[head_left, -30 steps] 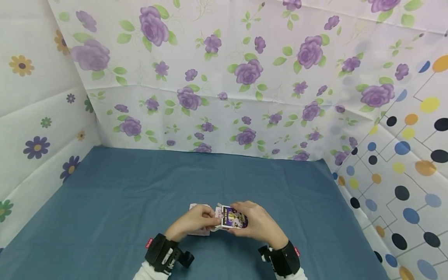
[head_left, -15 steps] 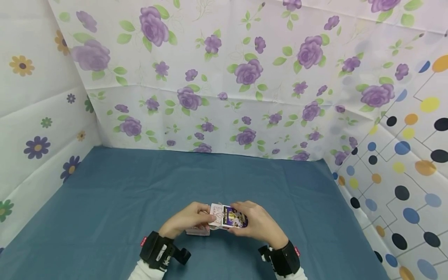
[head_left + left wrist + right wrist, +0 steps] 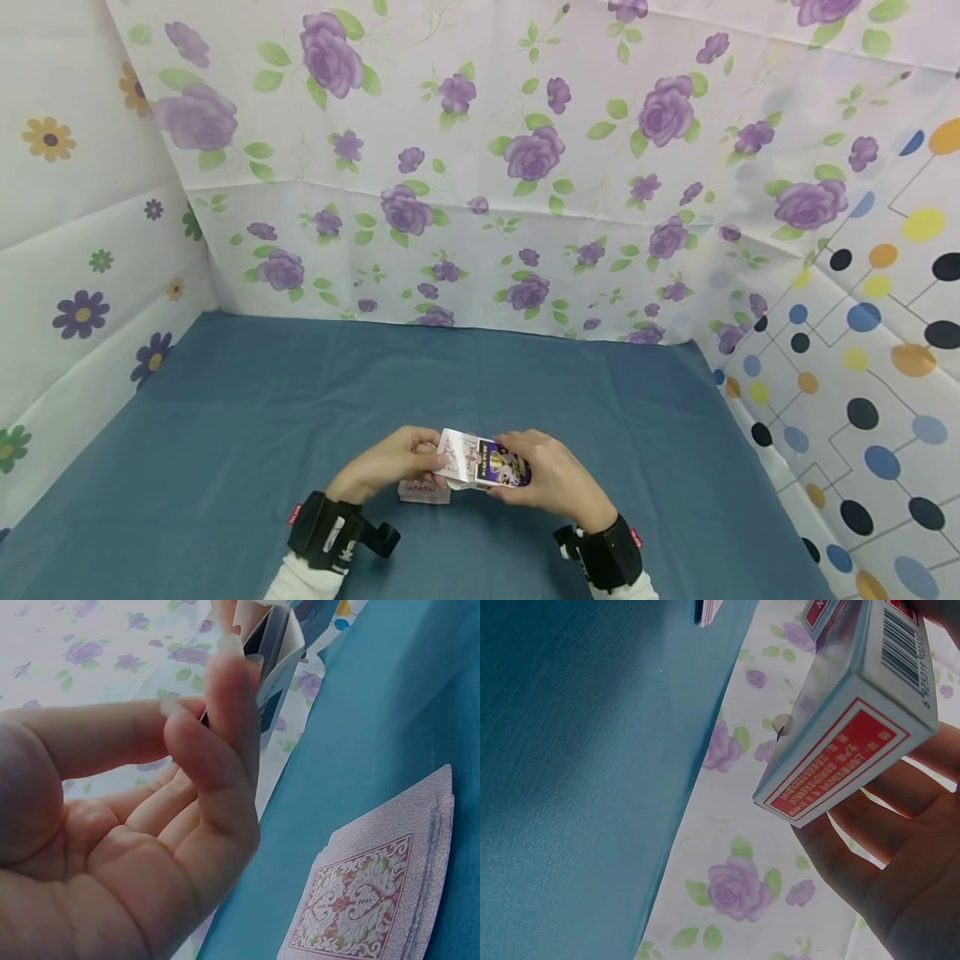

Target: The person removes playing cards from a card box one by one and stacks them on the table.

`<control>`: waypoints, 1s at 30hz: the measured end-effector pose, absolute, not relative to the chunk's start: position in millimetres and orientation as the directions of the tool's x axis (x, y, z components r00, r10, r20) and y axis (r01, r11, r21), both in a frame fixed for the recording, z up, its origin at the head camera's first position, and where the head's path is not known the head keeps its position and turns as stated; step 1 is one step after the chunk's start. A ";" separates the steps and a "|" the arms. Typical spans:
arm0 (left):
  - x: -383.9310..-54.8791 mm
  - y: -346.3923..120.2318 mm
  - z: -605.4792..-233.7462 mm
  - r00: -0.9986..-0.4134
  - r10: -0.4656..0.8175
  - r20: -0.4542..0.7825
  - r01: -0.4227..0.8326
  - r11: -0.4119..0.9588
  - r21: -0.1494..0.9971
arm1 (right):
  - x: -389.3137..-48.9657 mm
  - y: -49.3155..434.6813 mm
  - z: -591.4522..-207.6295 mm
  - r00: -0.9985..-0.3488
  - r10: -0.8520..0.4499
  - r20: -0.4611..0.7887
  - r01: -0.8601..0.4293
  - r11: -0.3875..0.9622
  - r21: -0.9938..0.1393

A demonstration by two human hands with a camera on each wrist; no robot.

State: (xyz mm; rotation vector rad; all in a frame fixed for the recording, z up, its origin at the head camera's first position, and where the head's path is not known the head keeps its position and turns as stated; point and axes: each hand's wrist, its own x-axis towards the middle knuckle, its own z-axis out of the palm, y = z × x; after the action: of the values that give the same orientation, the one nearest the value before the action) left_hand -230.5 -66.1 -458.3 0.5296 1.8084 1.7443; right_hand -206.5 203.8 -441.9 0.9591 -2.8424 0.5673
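Compared with a second ago, the left hand (image 3: 390, 462) has shifted leftward, and more of the pale, glossy playing cards (image 3: 456, 457) now shows outside the open end of the playing-card box (image 3: 502, 464). The right hand (image 3: 555, 479) and the box have stayed almost in place. The left thumb and fingers pinch the outer end of the cards; the right fingers and thumb are bent round the far end of the box. Box and cards are held above the near middle of the table, the cards running from the box to the left hand.

The box is white-edged, with a purple front bearing a yellow motif. The right wrist view shows a red printed panel (image 3: 836, 761) on a narrow side and a barcode (image 3: 901, 649) on another. A stack of cards (image 3: 352, 900), its edges slightly uneven, lies on the table beneath the left hand, the uppermost back patterned with red and white scrollwork.

A creased blue tablecloth (image 3: 300, 400) covers the table. Behind it hangs a white sheet with purple roses (image 3: 450, 208); a daisy-print sheet (image 3: 82, 250) hangs to the left, and a sheet with coloured dots joined by lines (image 3: 855, 367) to the right. Black wrist straps (image 3: 322, 533) sit above white sleeves (image 3: 306, 579).
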 end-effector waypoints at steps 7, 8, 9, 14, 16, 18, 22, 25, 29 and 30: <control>-233.0 -75.5 -457.9 -0.761 0.633 -0.141 -0.133 0.061 0.989 | -207.1 205.4 -440.7 -0.802 -0.562 0.204 -0.597 0.740 -0.308; -233.3 -77.0 -457.5 -0.768 0.624 -0.141 -0.129 0.064 0.990 | -207.2 205.6 -440.4 -0.802 -0.561 0.206 -0.597 0.741 -0.307; -233.9 -78.4 -457.4 -0.777 0.614 -0.142 -0.126 0.070 0.990 | -207.2 205.7 -440.0 -0.802 -0.560 0.209 -0.597 0.741 -0.307; -235.0 -82.2 -456.7 -0.826 0.542 -0.154 -0.113 0.109 0.988 | -207.2 206.0 -439.9 -0.801 -0.561 0.209 -0.598 0.740 -0.307; -235.2 -82.8 -456.8 -0.847 0.508 -0.157 -0.108 0.124 0.986 | -207.1 206.0 -440.4 -0.801 -0.560 0.210 -0.598 0.741 -0.304; -235.6 -82.9 -457.3 -0.866 0.474 -0.158 -0.102 0.142 0.985 | -207.1 206.0 -441.0 -0.801 -0.559 0.213 -0.598 0.742 -0.302; -236.7 -81.3 -458.7 -0.903 0.397 -0.164 -0.114 0.146 0.983 | -207.4 206.2 -441.8 -0.798 -0.560 0.223 -0.603 0.740 -0.298; -237.4 -80.2 -459.5 -0.920 0.357 -0.162 -0.116 0.147 0.982 | -207.5 206.4 -441.7 -0.798 -0.559 0.223 -0.602 0.740 -0.301; -237.8 -80.4 -460.5 -0.926 0.349 -0.147 -0.098 0.156 0.983 | -207.5 206.6 -441.3 -0.800 -0.561 0.215 -0.600 0.740 -0.303; -237.9 -80.7 -461.1 -0.925 0.350 -0.149 -0.102 0.149 0.984 | -207.5 206.7 -441.3 -0.800 -0.561 0.214 -0.600 0.739 -0.305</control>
State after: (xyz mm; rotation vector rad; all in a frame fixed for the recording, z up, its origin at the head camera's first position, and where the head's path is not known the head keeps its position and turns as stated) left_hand -237.9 -80.7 -461.1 0.2388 2.0905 1.8328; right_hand -207.5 206.7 -441.3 0.9476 -2.8287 0.5521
